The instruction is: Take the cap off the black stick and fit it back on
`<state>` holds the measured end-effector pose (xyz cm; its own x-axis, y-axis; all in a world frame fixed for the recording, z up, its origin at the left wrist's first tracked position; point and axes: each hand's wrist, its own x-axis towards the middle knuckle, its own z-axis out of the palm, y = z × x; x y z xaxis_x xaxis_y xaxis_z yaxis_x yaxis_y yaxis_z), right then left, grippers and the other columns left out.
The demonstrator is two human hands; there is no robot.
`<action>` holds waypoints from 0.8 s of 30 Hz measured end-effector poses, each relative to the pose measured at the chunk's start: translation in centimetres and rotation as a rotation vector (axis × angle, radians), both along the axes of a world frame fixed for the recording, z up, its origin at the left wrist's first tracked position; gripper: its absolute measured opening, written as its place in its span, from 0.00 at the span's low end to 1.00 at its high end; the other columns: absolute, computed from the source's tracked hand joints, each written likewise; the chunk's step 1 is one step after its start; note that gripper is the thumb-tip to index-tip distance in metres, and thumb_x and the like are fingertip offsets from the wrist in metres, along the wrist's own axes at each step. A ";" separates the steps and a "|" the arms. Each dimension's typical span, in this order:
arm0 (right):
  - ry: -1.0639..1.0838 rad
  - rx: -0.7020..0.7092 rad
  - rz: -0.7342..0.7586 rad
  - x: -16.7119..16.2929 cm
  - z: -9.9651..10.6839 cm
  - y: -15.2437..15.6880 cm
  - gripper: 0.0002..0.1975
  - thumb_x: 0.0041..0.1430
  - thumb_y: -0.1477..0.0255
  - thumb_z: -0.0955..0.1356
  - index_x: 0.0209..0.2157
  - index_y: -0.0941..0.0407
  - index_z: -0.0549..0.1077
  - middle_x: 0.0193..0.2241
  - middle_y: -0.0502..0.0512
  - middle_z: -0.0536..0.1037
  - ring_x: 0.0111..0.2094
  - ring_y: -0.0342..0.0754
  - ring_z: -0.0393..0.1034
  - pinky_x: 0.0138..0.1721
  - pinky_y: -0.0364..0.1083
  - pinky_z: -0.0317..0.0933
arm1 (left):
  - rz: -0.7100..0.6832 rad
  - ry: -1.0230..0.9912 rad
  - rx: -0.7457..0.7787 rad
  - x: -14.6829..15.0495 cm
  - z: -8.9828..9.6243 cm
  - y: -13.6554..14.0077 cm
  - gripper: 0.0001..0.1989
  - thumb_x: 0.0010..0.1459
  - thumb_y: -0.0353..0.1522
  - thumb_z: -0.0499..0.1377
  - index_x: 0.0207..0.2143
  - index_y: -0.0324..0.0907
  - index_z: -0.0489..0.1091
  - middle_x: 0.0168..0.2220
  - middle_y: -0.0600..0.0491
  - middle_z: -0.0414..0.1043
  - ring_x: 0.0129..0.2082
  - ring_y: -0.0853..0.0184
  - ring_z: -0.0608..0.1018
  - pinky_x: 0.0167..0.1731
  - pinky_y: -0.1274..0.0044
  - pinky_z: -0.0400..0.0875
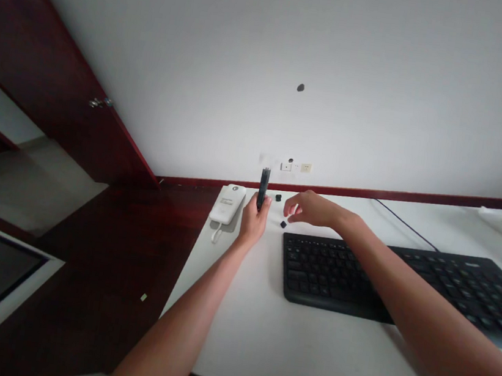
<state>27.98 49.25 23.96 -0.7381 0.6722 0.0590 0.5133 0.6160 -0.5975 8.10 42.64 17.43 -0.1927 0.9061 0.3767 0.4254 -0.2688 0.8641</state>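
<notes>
Gripping, left hand [253, 220]: clamped with thumb and fingers on the lower end of a dark slab [264, 185].
Slab: standing upright in the left fingers, narrow edge toward the view, upper end free above them, seen against the white wall [201, 76].
Right hand [315, 210]: reaching in over the tabletop [251, 330], fingers curled, thumb and fingertips apart with a gap between.
Black square [283, 224]: lying on the tabletop just below the right fingertips in the view; cannot tell whether touching.
Black piece [278, 198]: resting between both sets of fingers, farther back than the square, near the slab.
Power bank [229, 203]: lying flat just left of the left fingers, white, with a short white loop [216, 233] at the near end.
Keyboard [313, 276]: lying to the right of and nearer than the right fingers, black, partly hidden under the right forearm.
Cord [408, 224]: running dark behind the keyboard, well right of the right fingers.
Sockets [296, 167]: set in the wall beyond the fingers.
Door [61, 46]: standing dark red, well left of the left fingers.
</notes>
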 end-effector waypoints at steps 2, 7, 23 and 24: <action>0.013 -0.034 0.037 0.0 -0.7 0.0 0.08 0.45 0.72 0.77 0.31 0.49 0.83 0.31 0.51 0.84 0.33 0.53 0.78 0.33 0.47 0.67 | 0.005 -0.013 -0.019 0.0 -0.1 0.1 0.20 0.70 0.48 0.52 0.43 0.41 0.70 0.31 0.52 0.72 0.30 0.67 0.73 0.32 0.78 0.65; -0.013 0.023 0.080 -0.8 -1.5 -0.3 0.11 0.44 0.74 0.77 0.33 0.48 0.83 0.32 0.51 0.84 0.34 0.53 0.78 0.35 0.48 0.67 | 0.031 -0.051 -0.041 0.0 -0.2 0.1 0.19 0.70 0.48 0.52 0.39 0.42 0.69 0.28 0.54 0.69 0.28 0.69 0.70 0.30 0.78 0.62; 0.070 0.113 -0.223 1.8 -3.9 2.9 0.01 0.52 0.73 0.74 0.29 0.53 0.81 0.29 0.52 0.84 0.33 0.52 0.79 0.36 0.48 0.70 | 0.037 -0.068 -0.051 -0.2 -0.7 0.4 0.19 0.69 0.49 0.53 0.33 0.43 0.65 0.23 0.57 0.61 0.24 0.70 0.65 0.26 0.78 0.58; 0.062 0.118 -0.235 1.8 -4.0 2.9 0.01 0.52 0.73 0.74 0.29 0.53 0.80 0.29 0.52 0.83 0.33 0.51 0.79 0.36 0.47 0.69 | 0.038 -0.076 -0.049 -0.2 -0.7 0.4 0.19 0.68 0.49 0.53 0.33 0.43 0.65 0.23 0.57 0.60 0.24 0.70 0.65 0.26 0.78 0.58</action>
